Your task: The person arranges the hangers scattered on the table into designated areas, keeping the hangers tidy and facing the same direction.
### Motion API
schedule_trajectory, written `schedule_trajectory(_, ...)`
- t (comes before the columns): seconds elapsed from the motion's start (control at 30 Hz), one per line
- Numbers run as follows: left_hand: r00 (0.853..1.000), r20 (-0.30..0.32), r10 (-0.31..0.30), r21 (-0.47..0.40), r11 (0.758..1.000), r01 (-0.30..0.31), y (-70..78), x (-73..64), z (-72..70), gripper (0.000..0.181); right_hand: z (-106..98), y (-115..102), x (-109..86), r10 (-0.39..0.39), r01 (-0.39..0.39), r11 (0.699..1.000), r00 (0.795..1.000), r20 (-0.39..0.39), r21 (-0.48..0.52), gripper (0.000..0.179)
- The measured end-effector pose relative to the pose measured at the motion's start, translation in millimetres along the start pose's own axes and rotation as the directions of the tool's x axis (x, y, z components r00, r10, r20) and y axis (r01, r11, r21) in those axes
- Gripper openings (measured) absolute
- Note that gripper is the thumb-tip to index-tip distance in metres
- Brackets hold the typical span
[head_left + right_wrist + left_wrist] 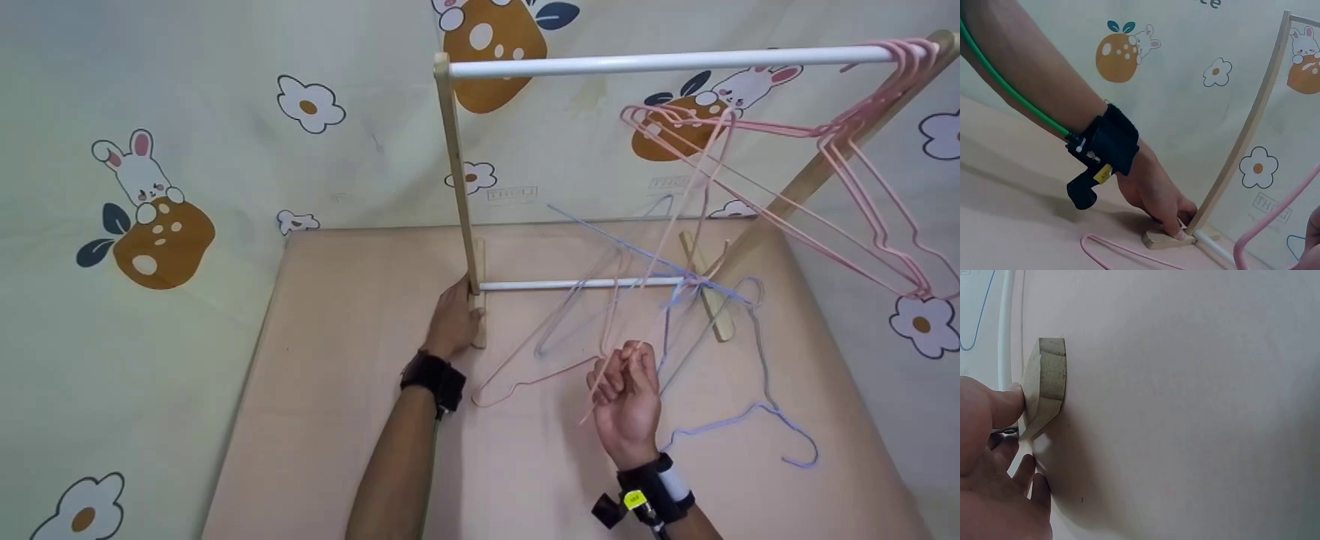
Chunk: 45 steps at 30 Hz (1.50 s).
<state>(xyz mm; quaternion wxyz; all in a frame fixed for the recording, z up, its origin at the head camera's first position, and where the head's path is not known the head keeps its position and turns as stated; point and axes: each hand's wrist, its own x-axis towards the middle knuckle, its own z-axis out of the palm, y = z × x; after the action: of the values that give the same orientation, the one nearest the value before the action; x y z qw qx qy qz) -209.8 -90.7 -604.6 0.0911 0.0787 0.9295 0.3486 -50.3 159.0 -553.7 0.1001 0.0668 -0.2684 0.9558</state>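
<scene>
My left hand point(452, 322) grips the foot of a wooden rack's left post point(459, 172). The left wrist view shows its thumb pressed against the wooden foot point(1044, 385), the other fingers round the far side. A pink hanger point(682, 202) is pinched in the curled fingers of my right hand point(626, 405), its long wire slanting up in front of the rack. The right wrist view catches part of this pink hanger point(1275, 219) close to the lens, with only a bit of the right hand at the edge.
Several pink hangers point(862, 120) hang at the right end of the white top rail point(675, 60). Blue hangers point(765, 409) lie on the table point(315, 420) at the right, and another pink hanger point(517, 352) lies between my hands. A lower white rail point(540, 286) joins the posts.
</scene>
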Motion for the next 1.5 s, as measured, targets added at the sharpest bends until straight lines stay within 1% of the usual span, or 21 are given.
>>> schedule_trajectory(0.13,1.000,0.002,-0.011,-0.006,1.000,0.011,0.2,0.6,-0.1,0.070,-2,0,-1.2,0.027,-0.027,0.999,1.000,-0.017,-0.022,0.041)
schedule_trajectory(0.27,1.000,-0.006,-0.016,-0.013,1.000,0.016,-1.0,1.7,1.1,0.070,-5,2,-1.0,0.059,-0.065,0.985,0.997,-0.044,-0.157,0.043)
schedule_trajectory(0.33,1.000,-0.010,-0.015,-0.018,1.000,0.015,-1.4,2.0,1.8,0.070,-7,2,0.3,0.048,-0.059,0.965,0.998,-0.051,-0.256,0.042)
schedule_trajectory(0.4,1.000,-0.013,-0.015,-0.021,1.000,0.015,-1.4,1.9,2.3,0.070,-9,2,1.5,0.010,-0.023,0.918,0.999,-0.034,-0.397,0.040)
schedule_trajectory(0.43,1.000,-0.018,-0.011,-0.023,1.000,0.011,-1.0,1.7,2.2,0.070,-10,1,2.0,-0.014,0.006,0.885,1.000,-0.014,-0.466,0.039)
schedule_trajectory(0.5,1.000,-0.020,-0.014,-0.027,1.000,0.013,-0.1,1.5,1.9,0.070,-11,-2,2.9,-0.059,0.071,0.783,0.997,0.039,-0.618,0.035)
schedule_trajectory(0.57,1.000,-0.019,-0.020,-0.028,0.999,0.019,-0.1,2.0,2.1,0.070,-11,-8,4.1,-0.089,0.141,0.643,0.990,0.110,-0.753,0.030)
schedule_trajectory(0.67,1.000,-0.013,-0.019,-0.029,0.999,0.019,-0.8,3.2,2.7,0.071,-8,-23,8.9,-0.124,0.234,0.439,0.972,0.200,-0.867,0.023)
schedule_trajectory(0.73,1.000,-0.006,-0.018,-0.038,0.999,0.018,-1.8,3.7,3.1,0.072,-6,-34,13.7,-0.147,0.290,0.335,0.956,0.254,-0.897,0.022)
schedule_trajectory(0.8,1.000,-0.001,-0.014,-0.051,0.999,0.014,-3.8,4.5,4.5,0.073,-5,-46,18.2,-0.170,0.335,0.264,0.939,0.298,-0.904,0.021)
schedule_trajectory(0.9,1.000,0.009,-0.019,-0.067,0.998,0.020,-5.5,5.2,5.7,0.074,-3,-64,22.5,-0.187,0.388,0.181,0.916,0.356,-0.904,0.019)
schedule_trajectory(1.0,1.000,0.009,-0.007,-0.064,0.998,0.008,-7.0,5.7,7.5,0.073,0,-83,24.0,-0.202,0.418,0.068,0.895,0.398,-0.906,0.019)
schedule_trajectory(1.07,1.000,-0.014,0.017,-0.057,0.998,-0.017,-5.7,4.3,6.0,0.070,0,-95,25.0,-0.206,0.437,-0.020,0.878,0.431,-0.899,0.017)
schedule_trajectory(1.13,0.996,-0.054,0.069,-0.037,0.997,-0.071,-4.7,1.3,3.6,0.068,-2,-104,26.8,-0.204,0.457,-0.101,0.860,0.468,-0.884,0.015)
schedule_trajectory(1.2,0.980,-0.117,0.161,0.003,0.987,-0.162,-3.7,-1.9,1.3,0.065,-4,-113,30.2,-0.183,0.485,-0.153,0.842,0.507,-0.861,0.012)
schedule_trajectory(1.23,0.965,-0.154,0.214,0.029,0.977,-0.212,-3.9,-3.6,0.8,0.060,-5,-118,32.6,-0.158,0.498,-0.174,0.838,0.523,-0.850,0.011)
schedule_trajectory(1.33,0.947,-0.191,0.260,0.053,0.966,-0.254,-8.7,-2.9,5.4,0.060,-8,-130,42.1,-0.054,0.544,-0.208,0.823,0.565,-0.813,0.014)
schedule_trajectory(1.37,0.947,-0.193,0.256,0.043,0.967,-0.253,-12.0,-0.5,8.2,0.061,-8,-135,45.6,-0.006,0.555,-0.212,0.822,0.569,-0.804,0.014)
schedule_trajectory(1.4,0.954,-0.184,0.235,0.031,0.972,-0.233,-14.3,1.5,10.4,0.062,-8,-140,49.2,0.045,0.561,-0.216,0.823,0.566,-0.799,0.016)
schedule_trajectory(1.47,0.978,-0.140,0.153,-0.015,0.988,-0.156,-14.8,4.1,11.2,0.067,-7,-149,56.3,0.140,0.572,-0.229,0.820,0.555,-0.787,0.019)
schedule_trajectory(1.5,0.982,-0.129,0.135,-0.017,0.990,-0.138,-15.7,5.5,12.0,0.068,-7,-153,59.6,0.183,0.572,-0.238,0.820,0.542,-0.785,0.020)
